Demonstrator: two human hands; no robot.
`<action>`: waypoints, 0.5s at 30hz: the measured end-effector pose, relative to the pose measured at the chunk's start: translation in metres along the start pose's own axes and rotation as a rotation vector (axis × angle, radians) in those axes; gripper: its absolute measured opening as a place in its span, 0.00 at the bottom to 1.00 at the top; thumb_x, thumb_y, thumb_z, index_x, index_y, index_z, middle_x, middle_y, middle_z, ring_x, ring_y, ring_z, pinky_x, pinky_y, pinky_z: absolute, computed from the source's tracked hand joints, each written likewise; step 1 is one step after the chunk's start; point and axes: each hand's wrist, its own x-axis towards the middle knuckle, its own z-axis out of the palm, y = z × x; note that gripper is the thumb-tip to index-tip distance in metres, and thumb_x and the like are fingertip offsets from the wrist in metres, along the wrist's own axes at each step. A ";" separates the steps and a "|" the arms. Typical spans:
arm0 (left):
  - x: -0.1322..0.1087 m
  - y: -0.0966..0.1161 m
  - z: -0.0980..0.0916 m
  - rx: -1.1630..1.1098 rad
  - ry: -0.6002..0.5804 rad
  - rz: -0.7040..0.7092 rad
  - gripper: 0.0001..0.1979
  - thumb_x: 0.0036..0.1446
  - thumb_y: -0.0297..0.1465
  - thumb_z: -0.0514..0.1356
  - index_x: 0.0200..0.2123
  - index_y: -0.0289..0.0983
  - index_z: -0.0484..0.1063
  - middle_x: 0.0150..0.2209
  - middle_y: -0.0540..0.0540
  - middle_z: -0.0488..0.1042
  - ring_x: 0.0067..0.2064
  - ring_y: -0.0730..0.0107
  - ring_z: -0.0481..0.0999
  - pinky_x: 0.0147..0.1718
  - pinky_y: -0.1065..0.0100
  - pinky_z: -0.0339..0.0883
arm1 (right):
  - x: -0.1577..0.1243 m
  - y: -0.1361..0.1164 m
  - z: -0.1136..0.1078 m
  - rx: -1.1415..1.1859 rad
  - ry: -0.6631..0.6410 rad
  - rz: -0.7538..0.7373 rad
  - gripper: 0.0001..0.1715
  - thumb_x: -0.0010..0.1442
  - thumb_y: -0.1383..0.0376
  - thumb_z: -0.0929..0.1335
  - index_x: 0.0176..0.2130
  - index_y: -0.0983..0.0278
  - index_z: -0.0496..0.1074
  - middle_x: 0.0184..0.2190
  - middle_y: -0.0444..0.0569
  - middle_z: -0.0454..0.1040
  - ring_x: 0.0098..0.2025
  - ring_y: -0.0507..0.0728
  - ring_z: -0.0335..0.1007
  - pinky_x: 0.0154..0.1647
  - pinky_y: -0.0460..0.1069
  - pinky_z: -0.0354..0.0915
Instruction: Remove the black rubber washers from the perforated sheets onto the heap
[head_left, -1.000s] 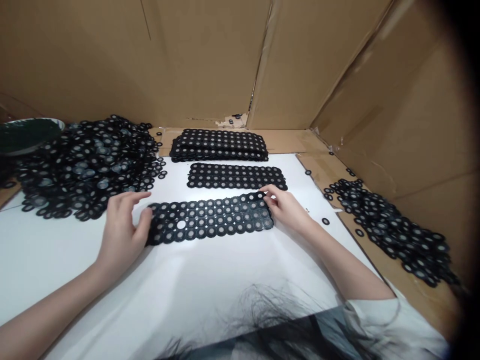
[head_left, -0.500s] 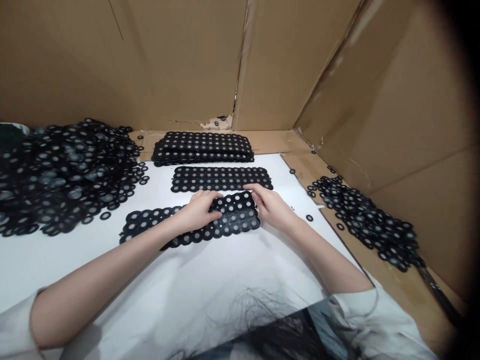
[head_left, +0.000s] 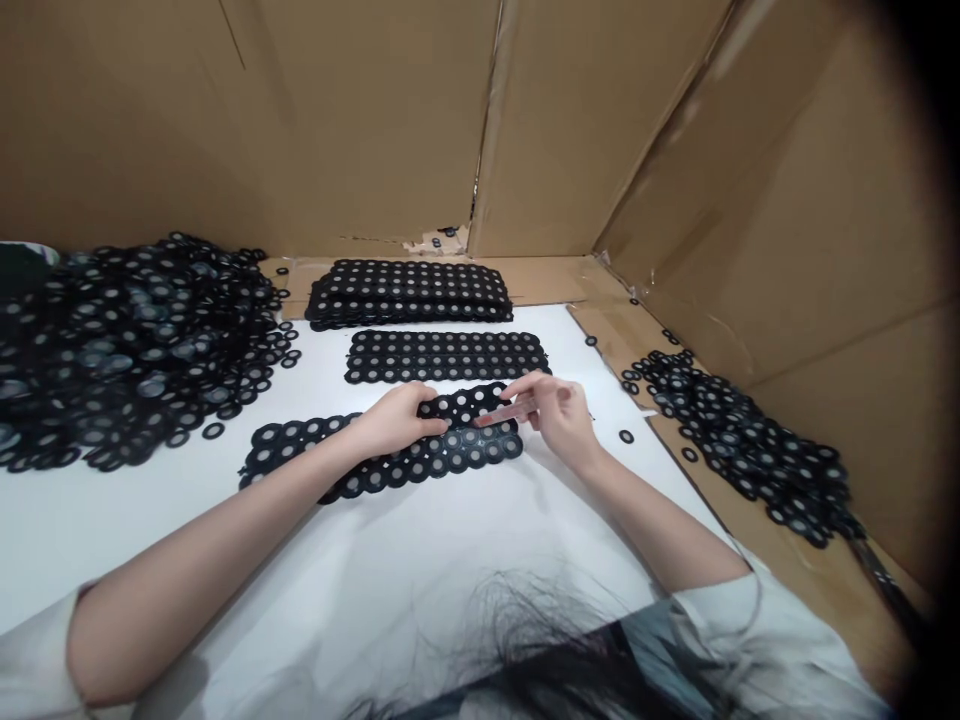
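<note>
In the head view a black sheet of joined rings with pale round centres (head_left: pixel 457 458) lies slantwise on the white table. My left hand (head_left: pixel 397 415) grips it near the middle, fingers at the far edge and thumb on top. In my right hand (head_left: pixel 561 415) is a slim translucent stick with a reddish tip (head_left: pixel 510 410), pinched by the fingers. Its tip is over the sheet's right part; whether it touches the surface I cannot tell. Beneath my left forearm, some of the sheet is hidden.
Behind lie another ring sheet (head_left: pixel 450 357) and a stack of such sheets (head_left: pixel 412 290). A large heap of loose black rings (head_left: pixel 142 350) spreads at the left. More rings (head_left: pixel 742 440) pile at the right on cardboard, beside a dark strip-like object (head_left: pixel 885 580). Cardboard walls (head_left: pixel 360 130) enclose the table.
My right hand has gone from resting fingers at the sheet's right end to holding the stick over it. My left hand stays at nearly the same spot.
</note>
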 end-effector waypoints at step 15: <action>-0.003 -0.002 0.000 -0.108 0.032 -0.024 0.11 0.44 0.38 0.56 0.20 0.37 0.62 0.23 0.53 0.64 0.28 0.69 0.65 0.28 0.69 0.56 | -0.005 0.010 0.013 0.045 -0.286 0.019 0.06 0.57 0.65 0.58 0.29 0.63 0.59 0.24 0.43 0.66 0.22 0.48 0.61 0.23 0.45 0.59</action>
